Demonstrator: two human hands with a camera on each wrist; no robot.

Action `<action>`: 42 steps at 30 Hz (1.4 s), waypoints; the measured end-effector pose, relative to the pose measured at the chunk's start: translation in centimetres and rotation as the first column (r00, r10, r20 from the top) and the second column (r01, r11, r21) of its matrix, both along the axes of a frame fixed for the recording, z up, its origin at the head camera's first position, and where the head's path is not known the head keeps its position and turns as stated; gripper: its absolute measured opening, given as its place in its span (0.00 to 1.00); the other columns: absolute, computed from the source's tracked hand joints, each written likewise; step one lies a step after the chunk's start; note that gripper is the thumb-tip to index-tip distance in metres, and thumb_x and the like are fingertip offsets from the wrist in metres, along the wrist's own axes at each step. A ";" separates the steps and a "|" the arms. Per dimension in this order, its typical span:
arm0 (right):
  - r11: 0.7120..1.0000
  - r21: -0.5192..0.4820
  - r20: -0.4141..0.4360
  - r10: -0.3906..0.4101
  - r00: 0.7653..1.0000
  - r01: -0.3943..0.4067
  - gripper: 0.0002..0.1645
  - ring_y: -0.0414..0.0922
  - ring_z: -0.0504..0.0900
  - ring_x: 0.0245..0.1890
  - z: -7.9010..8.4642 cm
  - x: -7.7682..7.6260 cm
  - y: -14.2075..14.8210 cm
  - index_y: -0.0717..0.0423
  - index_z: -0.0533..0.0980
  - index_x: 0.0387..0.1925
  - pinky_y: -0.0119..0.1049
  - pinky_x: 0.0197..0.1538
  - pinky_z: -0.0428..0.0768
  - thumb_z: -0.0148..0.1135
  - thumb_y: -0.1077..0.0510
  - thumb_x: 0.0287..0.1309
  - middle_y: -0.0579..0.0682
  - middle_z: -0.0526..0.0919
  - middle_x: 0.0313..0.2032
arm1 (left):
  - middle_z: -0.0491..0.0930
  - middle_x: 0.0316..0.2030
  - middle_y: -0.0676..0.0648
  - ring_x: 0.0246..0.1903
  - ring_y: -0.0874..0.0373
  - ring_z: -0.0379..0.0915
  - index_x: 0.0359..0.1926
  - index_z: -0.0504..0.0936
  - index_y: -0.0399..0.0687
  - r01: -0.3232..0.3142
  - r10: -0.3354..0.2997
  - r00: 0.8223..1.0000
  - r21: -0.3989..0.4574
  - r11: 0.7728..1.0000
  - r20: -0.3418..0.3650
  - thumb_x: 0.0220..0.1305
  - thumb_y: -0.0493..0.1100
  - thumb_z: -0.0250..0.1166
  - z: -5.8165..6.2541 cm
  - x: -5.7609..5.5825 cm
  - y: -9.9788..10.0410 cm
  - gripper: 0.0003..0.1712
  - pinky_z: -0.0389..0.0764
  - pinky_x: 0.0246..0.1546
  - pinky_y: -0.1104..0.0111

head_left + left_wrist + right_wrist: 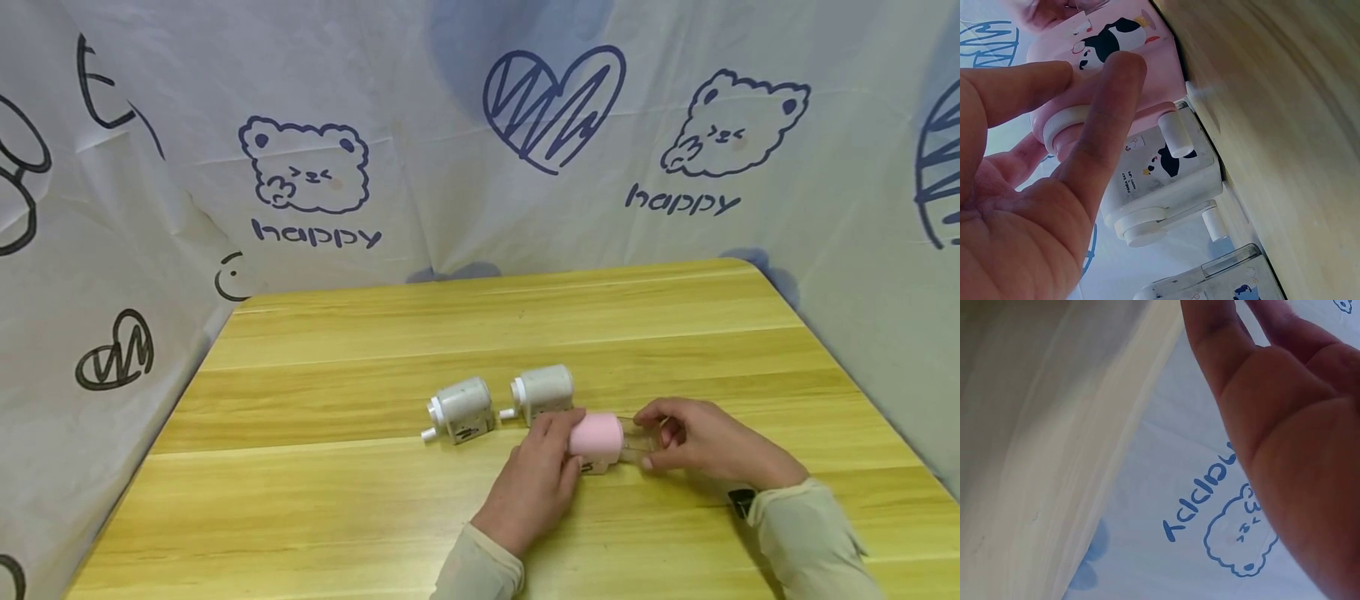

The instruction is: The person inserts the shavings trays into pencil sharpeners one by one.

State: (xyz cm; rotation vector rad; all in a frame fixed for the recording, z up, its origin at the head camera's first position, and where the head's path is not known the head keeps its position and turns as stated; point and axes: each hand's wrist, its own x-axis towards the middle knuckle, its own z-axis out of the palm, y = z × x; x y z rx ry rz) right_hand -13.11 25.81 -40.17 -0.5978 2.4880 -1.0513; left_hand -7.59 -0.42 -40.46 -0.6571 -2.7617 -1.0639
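A pink hand-crank pencil sharpener [596,435] with a black-and-white cartoon animal on its side stands on the table. My left hand [534,479] grips it at the crank end, and the left wrist view shows fingers along the printed side, near the white crank knob [1175,134]. From its other end sticks out a see-through frame with thin rods [636,439]. My right hand [693,442] pinches the outer end of that frame between thumb and fingers. The right wrist view catches only part of this hand [1297,431], its fingertips cut off at the top.
Two whitish crank sharpeners stand nearby: one [546,390] just behind the pink one, another [463,408] farther left. All stand on a wood-grain table [300,500]. White cloth [435,167] with drawn bears and hearts hangs behind the table and along both sides.
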 end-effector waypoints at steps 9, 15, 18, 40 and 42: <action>0.999 -0.035 0.033 0.036 0.999 -0.034 0.33 0.44 0.74 0.30 -0.3 0.1 -0.5 0.59 0.74 0.52 0.37 0.32 0.75 0.73 0.48 0.46 0.51 0.76 0.30 | 0.72 0.56 0.46 0.51 0.55 0.73 0.65 0.67 0.52 -0.002 0.002 1.000 -0.001 1.000 0.014 0.66 0.41 0.59 0.1 0.1 0.0 0.27 0.75 0.48 0.59; 0.998 -0.048 0.016 0.041 0.999 -0.040 0.33 0.45 0.74 0.31 -0.4 0.2 -1.0 0.58 0.74 0.52 0.37 0.34 0.76 0.74 0.47 0.46 0.50 0.77 0.32 | 0.72 0.55 0.46 0.50 0.55 0.73 0.65 0.67 0.51 -0.002 0.002 1.000 0.006 1.000 0.015 0.66 0.41 0.59 0.1 0.1 0.1 0.26 0.75 0.49 0.59; 0.998 -0.055 0.036 0.042 0.998 -0.040 0.34 0.46 0.75 0.32 -0.4 0.2 -1.2 0.58 0.73 0.53 0.38 0.35 0.77 0.74 0.49 0.45 0.51 0.77 0.33 | 0.72 0.55 0.46 0.49 0.55 0.74 0.65 0.67 0.51 -0.002 0.002 1.000 0.009 1.000 0.020 0.66 0.41 0.59 0.1 0.1 0.1 0.26 0.76 0.49 0.61; 0.995 -0.068 -0.047 0.071 0.996 -0.074 0.33 0.44 0.77 0.37 -0.7 0.3 -1.9 0.55 0.74 0.55 0.37 0.40 0.78 0.73 0.50 0.48 0.49 0.78 0.38 | 0.73 0.53 0.46 0.46 0.56 0.74 0.64 0.68 0.50 -0.003 0.003 1.000 0.024 1.000 -0.007 0.63 0.40 0.61 0.1 0.2 0.2 0.28 0.77 0.45 0.63; 0.994 -0.075 -0.050 0.079 0.996 -0.083 0.33 0.44 0.78 0.37 -0.7 0.4 -2.0 0.55 0.74 0.55 0.37 0.40 0.78 0.72 0.49 0.48 0.49 0.78 0.38 | 0.73 0.53 0.46 0.46 0.56 0.74 0.64 0.68 0.50 -0.001 0.002 1.000 0.028 1.000 -0.018 0.63 0.40 0.61 0.1 0.2 0.2 0.28 0.77 0.46 0.63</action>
